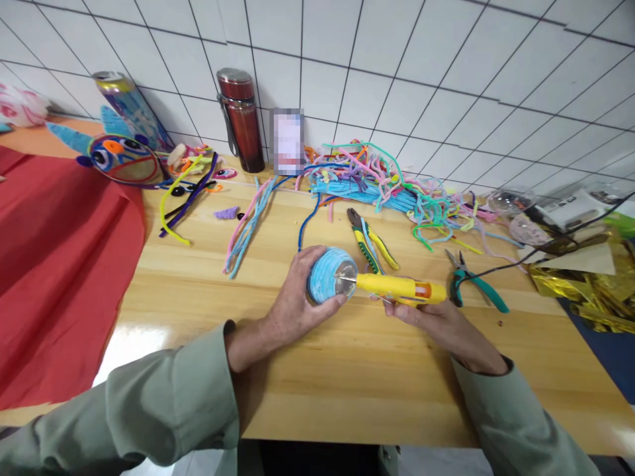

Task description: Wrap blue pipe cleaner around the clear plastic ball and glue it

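Observation:
My left hand (302,294) is wrapped round a ball (325,272) covered with light blue pipe cleaner, with a bare greyish patch on its right side. In my right hand (421,317) is a yellow hot glue gun (387,285), held level and pointing left. Its metal nozzle meets or nearly meets the bare patch; exact contact I cannot tell. Just beyond the ball lie yellow-and-green pliers (384,251). To the right of the glue gun rest teal-handled pliers (479,287). A dark blue pipe cleaner (308,221) reaches down behind the ball.
Against the tiled wall lies a tangled heap of pipe cleaners (367,192). A red thermos (241,122), a can (131,109) and a decorated face figure (124,158) stand at back left. Red cloth (64,264) covers the left side; gold foil (600,277) lies at right. A black cord (560,238) crosses there.

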Motion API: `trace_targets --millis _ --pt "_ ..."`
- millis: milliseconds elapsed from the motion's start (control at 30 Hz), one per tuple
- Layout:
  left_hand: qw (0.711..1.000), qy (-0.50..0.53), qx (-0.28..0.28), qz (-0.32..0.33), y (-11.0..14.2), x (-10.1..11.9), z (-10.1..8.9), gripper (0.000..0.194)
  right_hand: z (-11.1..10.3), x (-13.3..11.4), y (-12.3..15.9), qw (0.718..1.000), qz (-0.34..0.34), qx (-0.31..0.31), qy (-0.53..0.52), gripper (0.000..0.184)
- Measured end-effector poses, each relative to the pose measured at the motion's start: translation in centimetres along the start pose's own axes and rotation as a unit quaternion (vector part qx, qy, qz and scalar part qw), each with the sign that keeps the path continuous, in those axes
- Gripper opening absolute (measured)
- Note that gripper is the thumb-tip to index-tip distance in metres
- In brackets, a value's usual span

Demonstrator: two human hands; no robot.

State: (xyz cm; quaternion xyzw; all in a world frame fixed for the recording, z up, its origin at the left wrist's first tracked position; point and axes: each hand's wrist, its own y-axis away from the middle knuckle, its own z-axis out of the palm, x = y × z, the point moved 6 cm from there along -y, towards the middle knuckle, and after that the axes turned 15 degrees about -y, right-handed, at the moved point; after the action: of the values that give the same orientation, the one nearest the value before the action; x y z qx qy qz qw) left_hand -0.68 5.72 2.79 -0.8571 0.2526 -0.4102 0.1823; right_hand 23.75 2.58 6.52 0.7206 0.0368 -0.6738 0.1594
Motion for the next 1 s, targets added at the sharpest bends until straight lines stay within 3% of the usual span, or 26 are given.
trace_targets --millis 733,1000 --pt "1.000 0.009 0.008 0.021 -0.09 0.35 -0.01 0.080 -0.09 -0.01 -0.07 0.998 0.011 0.037 0.045 0.052" --pt "0.999 0.016 0.026 0.027 0.02 0.31 0.05 0.080 0.09 -0.20 -0.29 0.998 0.004 0.021 0.057 0.050"
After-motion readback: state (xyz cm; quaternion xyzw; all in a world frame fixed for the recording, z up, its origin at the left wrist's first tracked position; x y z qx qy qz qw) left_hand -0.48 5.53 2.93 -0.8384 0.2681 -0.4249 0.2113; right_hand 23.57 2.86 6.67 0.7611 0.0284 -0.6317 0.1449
